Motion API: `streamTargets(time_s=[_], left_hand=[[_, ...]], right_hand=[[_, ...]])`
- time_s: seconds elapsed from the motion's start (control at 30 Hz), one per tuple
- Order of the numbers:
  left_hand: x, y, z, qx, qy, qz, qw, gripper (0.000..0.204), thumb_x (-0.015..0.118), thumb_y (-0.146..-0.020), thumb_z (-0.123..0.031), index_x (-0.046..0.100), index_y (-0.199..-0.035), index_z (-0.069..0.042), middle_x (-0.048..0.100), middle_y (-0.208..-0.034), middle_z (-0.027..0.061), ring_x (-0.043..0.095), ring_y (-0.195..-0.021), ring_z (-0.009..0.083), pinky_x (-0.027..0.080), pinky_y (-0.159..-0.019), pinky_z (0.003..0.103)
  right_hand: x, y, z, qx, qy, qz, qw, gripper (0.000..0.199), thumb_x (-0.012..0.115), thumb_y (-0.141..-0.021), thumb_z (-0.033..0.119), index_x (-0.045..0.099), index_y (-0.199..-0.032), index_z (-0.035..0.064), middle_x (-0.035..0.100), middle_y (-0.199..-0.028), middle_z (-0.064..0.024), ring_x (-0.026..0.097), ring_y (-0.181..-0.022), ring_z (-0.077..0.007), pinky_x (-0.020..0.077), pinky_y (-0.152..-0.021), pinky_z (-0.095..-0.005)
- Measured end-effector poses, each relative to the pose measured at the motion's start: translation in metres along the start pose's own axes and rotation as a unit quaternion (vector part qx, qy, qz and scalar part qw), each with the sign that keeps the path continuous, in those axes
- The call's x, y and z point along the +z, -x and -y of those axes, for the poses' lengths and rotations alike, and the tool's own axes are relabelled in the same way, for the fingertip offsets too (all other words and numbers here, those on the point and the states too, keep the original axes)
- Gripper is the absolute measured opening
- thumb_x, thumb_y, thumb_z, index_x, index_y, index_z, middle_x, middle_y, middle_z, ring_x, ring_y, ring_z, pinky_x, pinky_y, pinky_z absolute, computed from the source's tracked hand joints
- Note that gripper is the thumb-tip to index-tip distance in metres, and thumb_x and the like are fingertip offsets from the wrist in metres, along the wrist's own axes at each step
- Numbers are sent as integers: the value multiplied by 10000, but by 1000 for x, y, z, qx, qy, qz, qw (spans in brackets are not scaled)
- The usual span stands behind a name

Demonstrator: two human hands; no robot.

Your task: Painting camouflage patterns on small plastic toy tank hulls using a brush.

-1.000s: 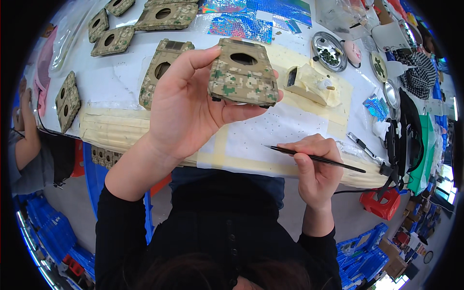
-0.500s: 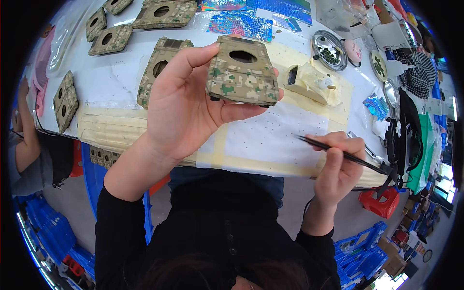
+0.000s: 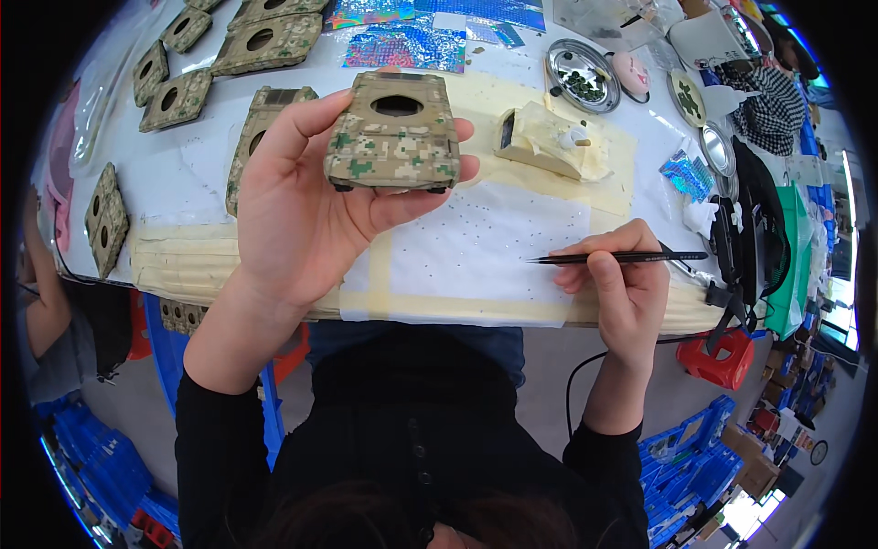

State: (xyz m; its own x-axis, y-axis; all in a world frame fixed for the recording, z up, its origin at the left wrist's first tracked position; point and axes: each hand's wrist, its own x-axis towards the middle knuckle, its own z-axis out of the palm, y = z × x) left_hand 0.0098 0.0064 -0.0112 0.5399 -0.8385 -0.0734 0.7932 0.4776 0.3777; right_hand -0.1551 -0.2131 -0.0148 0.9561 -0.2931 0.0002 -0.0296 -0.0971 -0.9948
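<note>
My left hand grips a camouflage-painted model tank hull by its sides, holding it up over the table. A round hole is in the hull's upper face. In my right hand is a pair of slim black tweezers, its fine tips pointing left. Those tips are just above a white paper sheet scattered with tiny dark specks, too small to name. Behind the sheet is a block wrapped in cream tape. Another camouflage hull lies partly hidden behind my left hand.
More camouflage parts lie at the far left, one part with two holes near the left edge. Shiny blue film sheets lie at the back. A round metal dish holds dark green bits. Right are a black strap and green bag.
The view has shifted, so the table's things sit further left. My right hand has turned the tweezers nearly level, and my left hand has tilted the hull slightly.
</note>
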Motion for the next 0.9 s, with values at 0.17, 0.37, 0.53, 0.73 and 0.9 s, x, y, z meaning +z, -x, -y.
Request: streamTargets(time_s=[0.17,0.37,0.53,0.73,0.9], left_hand=[[1,0,-1,0,-2,-2,1000,569,292,-962,-306,232,-1355,101,282,-1347,374,516,-1120,423,525,-901,407],[1,0,0,1,-6,0,1000,578,275,-964,-310,218,-1358,108,279,-1348,375,524,-1110,420,530,-896,401],[3,-1,1,1,-3,2,1000,590,274,-964,-310,190,-1364,115,273,-1347,379,523,-1110,423,530,-895,402],[2,-1,1,1,10,-6,1000,595,282,-963,-306,173,-1365,119,264,-1346,387,520,-1106,436,527,-898,410],[1,-1,0,-1,9,-4,1000,597,289,-962,-304,168,-1365,119,258,-1346,391,514,-1109,444,526,-899,416]], right_hand=[[-3,-6,-2,14,-8,17,1000,108,553,-908,75,506,-872,-15,639,-799,-110,606,-667,-102,495,-596,-209],[-9,0,1,8,-9,30,999,98,540,-909,62,505,-886,-27,634,-807,-124,609,-667,-104,506,-607,-211],[-18,7,-3,17,-28,76,997,74,546,-894,25,505,-889,-37,630,-812,-133,608,-677,-106,515,-628,-216],[-21,8,-4,24,-35,85,995,87,563,-889,33,516,-874,-39,634,-807,-129,604,-675,-103,513,-631,-219],[-24,10,-3,25,-21,102,994,101,581,-882,46,527,-862,-37,640,-793,-120,602,-672,-97,502,-627,-213]])
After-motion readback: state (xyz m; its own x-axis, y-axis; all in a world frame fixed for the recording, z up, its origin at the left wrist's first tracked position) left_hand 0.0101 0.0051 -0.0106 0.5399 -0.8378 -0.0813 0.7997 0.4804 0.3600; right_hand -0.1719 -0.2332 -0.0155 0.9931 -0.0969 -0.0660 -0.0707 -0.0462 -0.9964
